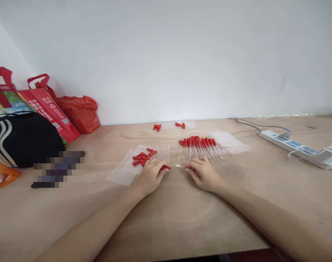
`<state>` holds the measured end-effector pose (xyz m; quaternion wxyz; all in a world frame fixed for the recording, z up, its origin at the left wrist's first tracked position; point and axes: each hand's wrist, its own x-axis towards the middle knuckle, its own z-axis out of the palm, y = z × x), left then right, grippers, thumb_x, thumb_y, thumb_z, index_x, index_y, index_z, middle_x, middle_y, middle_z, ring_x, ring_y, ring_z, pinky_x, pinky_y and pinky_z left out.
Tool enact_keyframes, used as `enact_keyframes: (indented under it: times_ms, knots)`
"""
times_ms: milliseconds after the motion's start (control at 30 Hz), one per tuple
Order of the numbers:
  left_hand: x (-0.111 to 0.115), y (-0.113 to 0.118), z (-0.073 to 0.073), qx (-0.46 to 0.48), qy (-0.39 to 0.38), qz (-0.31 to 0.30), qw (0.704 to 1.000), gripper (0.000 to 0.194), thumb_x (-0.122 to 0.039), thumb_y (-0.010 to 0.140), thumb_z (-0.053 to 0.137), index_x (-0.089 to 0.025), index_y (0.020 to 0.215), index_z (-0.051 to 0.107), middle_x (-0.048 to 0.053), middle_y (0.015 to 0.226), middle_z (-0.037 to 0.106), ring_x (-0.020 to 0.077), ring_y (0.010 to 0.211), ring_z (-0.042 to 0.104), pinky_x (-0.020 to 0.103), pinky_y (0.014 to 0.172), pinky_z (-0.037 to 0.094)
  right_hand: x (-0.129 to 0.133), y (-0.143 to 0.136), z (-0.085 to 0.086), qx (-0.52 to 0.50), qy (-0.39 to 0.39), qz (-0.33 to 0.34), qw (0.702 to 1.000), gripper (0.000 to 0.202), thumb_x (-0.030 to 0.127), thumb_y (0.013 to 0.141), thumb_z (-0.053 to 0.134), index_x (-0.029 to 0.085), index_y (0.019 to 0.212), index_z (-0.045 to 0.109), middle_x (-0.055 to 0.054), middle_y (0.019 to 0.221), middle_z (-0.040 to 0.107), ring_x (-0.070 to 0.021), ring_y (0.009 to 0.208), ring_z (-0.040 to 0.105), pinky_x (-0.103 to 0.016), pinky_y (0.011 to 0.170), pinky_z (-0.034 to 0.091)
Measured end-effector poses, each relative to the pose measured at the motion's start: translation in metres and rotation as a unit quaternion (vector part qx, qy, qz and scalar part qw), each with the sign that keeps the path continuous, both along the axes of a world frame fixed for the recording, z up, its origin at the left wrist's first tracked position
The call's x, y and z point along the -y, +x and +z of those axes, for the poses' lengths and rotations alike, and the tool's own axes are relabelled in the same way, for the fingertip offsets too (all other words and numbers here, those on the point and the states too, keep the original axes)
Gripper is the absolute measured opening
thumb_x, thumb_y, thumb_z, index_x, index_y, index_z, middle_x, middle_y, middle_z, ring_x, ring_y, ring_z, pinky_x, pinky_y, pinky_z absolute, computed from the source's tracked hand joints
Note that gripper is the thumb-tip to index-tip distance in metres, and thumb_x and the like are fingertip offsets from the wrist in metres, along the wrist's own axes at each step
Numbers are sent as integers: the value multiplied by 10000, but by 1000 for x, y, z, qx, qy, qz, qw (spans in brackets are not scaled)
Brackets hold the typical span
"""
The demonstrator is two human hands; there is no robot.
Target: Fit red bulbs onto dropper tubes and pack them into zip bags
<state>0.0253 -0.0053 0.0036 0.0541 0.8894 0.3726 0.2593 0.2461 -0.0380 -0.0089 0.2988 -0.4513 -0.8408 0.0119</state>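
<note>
My left hand (152, 174) is closed on a red rubber bulb (166, 167), its open end pointing right. Facing it across a small gap, my right hand (202, 174) pinches a clear glass tube (180, 166). Loose red bulbs (140, 158) lie on a clear plastic bag just beyond my left hand. Next to them is a row of bare clear tubes (163, 153). Beyond my right hand lie several tubes with red bulbs fitted (197, 141), side by side, bulbs toward the wall.
Flat clear bags (231, 141) lie right of the fitted tubes. More red bulbs (156, 127) are near the wall. A white power strip (299, 147) with cables is at right. A black bag (32, 138), red bags (80, 112) and an orange packet (2, 174) stand at left.
</note>
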Motion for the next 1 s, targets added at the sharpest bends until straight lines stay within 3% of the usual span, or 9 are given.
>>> enact_keyframes:
  times_ms: [367,533,767,1000]
  knots:
    - [4,4,-4,25,-8,-17,1000,156,-281,869,398,-199,857,530,7,812,618,173,775,536,325,735,353,0,-8,-4,-7,4,37,999,158,191,840,410,185,900,557,-30,850,615,-123,746,529,-295,726,271]
    - [5,6,-2,56,-12,-54,997,175,-263,867,400,-196,858,561,5,754,623,157,719,526,301,701,368,-3,-7,-6,-22,4,59,998,181,197,843,413,189,936,569,-34,848,615,-129,751,524,-297,722,274]
    - [8,6,-2,55,54,-92,993,186,-247,866,412,-188,791,572,3,694,630,141,662,520,305,702,352,-4,-6,-3,-6,39,79,996,196,183,834,421,197,923,596,-25,823,617,-120,719,512,-301,690,250]
    - [9,4,-3,16,110,-98,989,151,-223,854,429,-178,792,559,4,693,621,145,683,514,319,729,338,0,-10,-2,68,136,64,986,241,106,788,382,176,830,609,-28,718,576,-112,575,397,-302,627,205]
